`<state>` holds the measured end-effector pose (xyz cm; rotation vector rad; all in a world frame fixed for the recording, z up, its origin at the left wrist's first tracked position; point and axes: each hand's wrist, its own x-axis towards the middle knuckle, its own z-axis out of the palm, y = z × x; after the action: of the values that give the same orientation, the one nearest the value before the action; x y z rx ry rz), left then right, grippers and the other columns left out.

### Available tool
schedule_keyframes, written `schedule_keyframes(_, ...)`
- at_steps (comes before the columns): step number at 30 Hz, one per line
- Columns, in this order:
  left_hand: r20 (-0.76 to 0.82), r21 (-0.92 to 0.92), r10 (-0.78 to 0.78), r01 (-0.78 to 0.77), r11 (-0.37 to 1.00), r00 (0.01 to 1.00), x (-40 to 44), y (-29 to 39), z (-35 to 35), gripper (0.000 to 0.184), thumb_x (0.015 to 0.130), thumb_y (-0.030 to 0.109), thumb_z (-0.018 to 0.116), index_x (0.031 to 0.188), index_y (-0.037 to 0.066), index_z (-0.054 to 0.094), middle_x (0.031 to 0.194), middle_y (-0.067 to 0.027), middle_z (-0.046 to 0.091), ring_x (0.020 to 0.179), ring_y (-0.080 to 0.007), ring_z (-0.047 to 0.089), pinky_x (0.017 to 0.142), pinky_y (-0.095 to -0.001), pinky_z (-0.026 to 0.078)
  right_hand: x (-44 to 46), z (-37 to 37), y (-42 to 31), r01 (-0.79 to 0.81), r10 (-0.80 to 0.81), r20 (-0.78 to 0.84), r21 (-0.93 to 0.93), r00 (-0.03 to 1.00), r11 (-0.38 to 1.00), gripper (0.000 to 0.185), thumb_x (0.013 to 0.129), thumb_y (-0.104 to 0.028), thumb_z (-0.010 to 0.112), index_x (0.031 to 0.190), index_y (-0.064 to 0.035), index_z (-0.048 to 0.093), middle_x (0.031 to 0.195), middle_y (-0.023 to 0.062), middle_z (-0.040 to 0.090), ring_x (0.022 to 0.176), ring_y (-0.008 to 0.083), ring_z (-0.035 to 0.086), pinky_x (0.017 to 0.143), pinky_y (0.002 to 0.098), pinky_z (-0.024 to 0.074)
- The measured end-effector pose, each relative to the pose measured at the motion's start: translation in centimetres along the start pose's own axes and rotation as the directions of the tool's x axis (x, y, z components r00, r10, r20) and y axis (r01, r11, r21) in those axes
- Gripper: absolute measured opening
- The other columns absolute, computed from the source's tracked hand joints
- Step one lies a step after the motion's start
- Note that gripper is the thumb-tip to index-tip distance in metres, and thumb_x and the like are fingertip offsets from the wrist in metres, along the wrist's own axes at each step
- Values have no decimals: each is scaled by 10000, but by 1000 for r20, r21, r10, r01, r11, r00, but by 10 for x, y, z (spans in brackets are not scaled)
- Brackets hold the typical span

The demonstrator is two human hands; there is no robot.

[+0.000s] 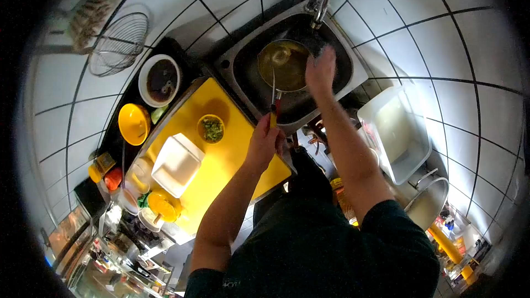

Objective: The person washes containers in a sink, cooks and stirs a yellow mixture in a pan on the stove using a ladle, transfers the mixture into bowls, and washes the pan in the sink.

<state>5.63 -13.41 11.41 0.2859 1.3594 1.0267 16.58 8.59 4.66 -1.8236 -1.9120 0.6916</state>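
Note:
A round frying pan [265, 66] with brownish liquid in it sits in the metal sink [243, 85]. My left hand [264, 141] is closed around a yellow-and-black handle, apparently of a ladle [273, 85] whose metal shaft reaches into the pan. The pan's red handle [277, 102] runs down beside it; whether my fingers also grip that is hidden. My right hand [322, 72] is over the sink at the pan's right edge, below the faucet [319, 8]. Its fingers are smeared, so their closure is unclear.
On the yellow cutting board [232, 160] stand a white container [178, 165] and a yellow bowl of chopped greens [211, 129]. Left of it are a bowl of dark liquid [160, 80] and a yellow bowl [133, 124]. A clear plastic tub [395, 132] stands right of the sink.

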Motion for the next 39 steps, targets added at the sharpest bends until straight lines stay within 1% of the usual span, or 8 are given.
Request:
schedule_keyframes(7, 38, -355, -100, 107, 929, 994, 39, 0, 17, 224, 980, 110, 470, 1197, 59, 449, 823, -113, 619, 559, -194, 550, 497, -347, 483, 193, 2, 26, 409, -427, -83, -170, 901, 897, 457, 960, -130, 563, 1376, 15, 442, 1371, 222, 502, 1282, 387, 494, 1061, 474, 444)
schedule_keyframes(10, 49, -371, -178, 183, 910, 983, 60, 2, 21, 243, 963, 129, 473, 1195, 66, 444, 847, -137, 636, 568, -210, 567, 503, -359, 493, 176, -19, -1, 352, -315, 259, -111, 913, 929, 489, 894, -94, 617, 1343, 23, 463, 1325, 240, 524, 1202, 426, 548, 1005, 485, 481)
schedule_keyframes(22, -40, -391, -268, 232, 891, 963, 97, -5, 24, 234, 971, 118, 441, 1174, 5, 421, 852, -174, 613, 593, -207, 584, 543, -373, 530, 126, 22, 5, 331, -348, -79, -173, 934, 928, 557, 1027, -286, 487, 1526, -93, 333, 1450, 234, 476, 1319, 390, 490, 1074, 460, 430)
schedule_keyframes(28, -38, -399, -260, 224, 889, 965, 107, -16, 24, 201, 953, 132, 462, 1131, 44, 431, 831, -170, 623, 589, -226, 587, 518, -373, 526, 103, -49, -54, 96, -131, 351, 115, 927, 989, 803, 882, -140, 663, 1539, -11, 219, 1586, 208, 223, 1470, 371, 241, 1193, 451, 305)
schedule_keyframes(30, -33, -397, -272, 237, 887, 962, 110, -14, 28, 172, 949, 131, 469, 1109, 68, 451, 816, -167, 631, 590, -233, 589, 505, -374, 524, 111, 18, 1, 269, -271, 48, 53, 961, 962, 588, 957, -154, 525, 1504, -49, 336, 1550, 176, 330, 1444, 338, 315, 1145, 406, 352)
schedule_keyframes(33, -8, -384, -274, 250, 889, 962, 110, -11, 28, 230, 960, 124, 472, 1184, 76, 455, 814, -161, 638, 597, -234, 604, 517, -380, 539, 94, 25, -13, 461, -582, -48, -558, 812, 690, 469, 992, -164, 476, 1441, -33, 444, 1477, 186, 442, 1354, 355, 436, 1100, 413, 404)
schedule_keyframes(36, 9, -395, -245, 228, 890, 970, 109, -11, 30, 302, 978, 149, 498, 1269, 86, 447, 823, -158, 647, 600, -232, 617, 531, -380, 553, 99, 64, 21, 630, -760, 193, -700, 621, 337, 477, 999, -226, 501, 1430, -28, 457, 1429, 211, 485, 1301, 389, 485, 1068, 444, 439)
schedule_keyframes(39, 26, -403, -214, 206, 892, 977, 114, -9, 33, 349, 991, 192, 530, 1312, 91, 438, 845, -155, 655, 594, -225, 619, 532, -370, 554, 143, 132, 106, -5, -909, 328, -940, 256, -341, 484, 997, -240, 514, 1447, -71, 454, 1440, 204, 480, 1284, 398, 505, 1056, 446, 455)
